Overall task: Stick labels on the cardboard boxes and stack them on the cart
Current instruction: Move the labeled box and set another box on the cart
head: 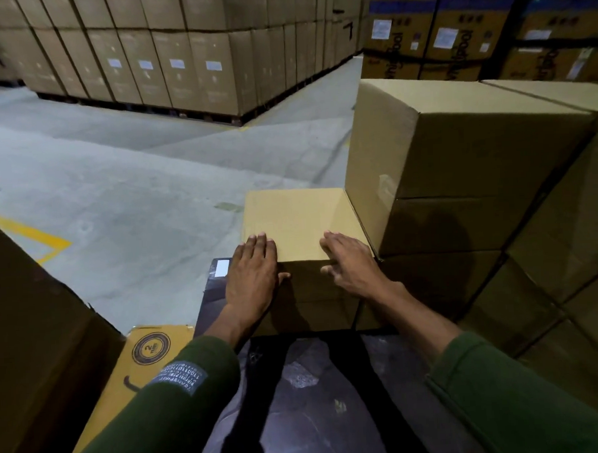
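Green sleeves [181, 395] reach forward; left hand [251, 273] lies flat on the small cardboard box [297, 219], thumb hooked over its near edge, right hand [350, 261] loosely spread beside. Box sits on the dark glossy surface [298, 397], against stacked cartons [459, 157]. Smooth board could slide off.

floor [124, 172]: grey concrete, yellow lines [27, 234] at left | far left: palletised brown cartons [167, 61] stacked high, white labels | far right: printed cartons [453, 31], blue bands | light: dim
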`<state>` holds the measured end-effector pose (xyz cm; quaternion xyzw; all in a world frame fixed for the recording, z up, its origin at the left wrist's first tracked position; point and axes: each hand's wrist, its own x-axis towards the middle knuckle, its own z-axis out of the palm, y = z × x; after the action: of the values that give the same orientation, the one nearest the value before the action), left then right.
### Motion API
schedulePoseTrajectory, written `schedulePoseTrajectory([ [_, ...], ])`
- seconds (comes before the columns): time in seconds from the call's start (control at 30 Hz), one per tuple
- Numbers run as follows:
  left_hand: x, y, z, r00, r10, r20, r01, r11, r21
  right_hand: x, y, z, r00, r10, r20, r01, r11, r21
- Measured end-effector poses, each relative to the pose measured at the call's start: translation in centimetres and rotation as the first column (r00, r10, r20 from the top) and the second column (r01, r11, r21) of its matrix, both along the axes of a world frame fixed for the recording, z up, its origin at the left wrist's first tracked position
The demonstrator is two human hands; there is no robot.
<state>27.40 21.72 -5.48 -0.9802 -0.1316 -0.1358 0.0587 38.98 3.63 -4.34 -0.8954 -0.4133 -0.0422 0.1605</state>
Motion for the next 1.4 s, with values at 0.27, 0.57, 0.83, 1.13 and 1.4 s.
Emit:
schedulePoseTrajectory([
  [0.27, -0.2, 0.1, 0.0, 1.0, -0.016, 0.0, 0.016, 1.0, -0.027, -0.3, -0.1, 0.1, 1.0, -0.012, 0.026, 0.011, 1.0, 0.003],
  [0.57, -0.6, 0.0, 0.1, 1.0, -0.03, 0.002, 0.03, 0.999, -0.032, -0.9, 0.0, 0.2, 0.998, -0.027, 0.063, 0.027, 1.0, -0.004],
  [0.83, -0.5, -0.6, 0.4, 1.0, -0.01, -0.016, 0.01, 1.0, -0.026, -0.6, -0.4, 0.1, 1.0, -0.021, -0.017, 0.021, 0.999, 0.033],
  [1.13, -0.6, -1.4, 0.7, 0.998, 0.004, -0.058, -0.006, 0.999, -0.032, -0.3, -0.9, 0.2, 0.996, 0.002, -0.091, 0.003, 0.999, 0.054],
  [1.4, -2.8, -1.2, 1.4, 0.99, 0.019, -0.137, -0.036, 0.991, -0.127, -0.5, -0.9, 0.1, 1.0, 0.018, -0.025, -0.018, 1.0, -0.021],
])
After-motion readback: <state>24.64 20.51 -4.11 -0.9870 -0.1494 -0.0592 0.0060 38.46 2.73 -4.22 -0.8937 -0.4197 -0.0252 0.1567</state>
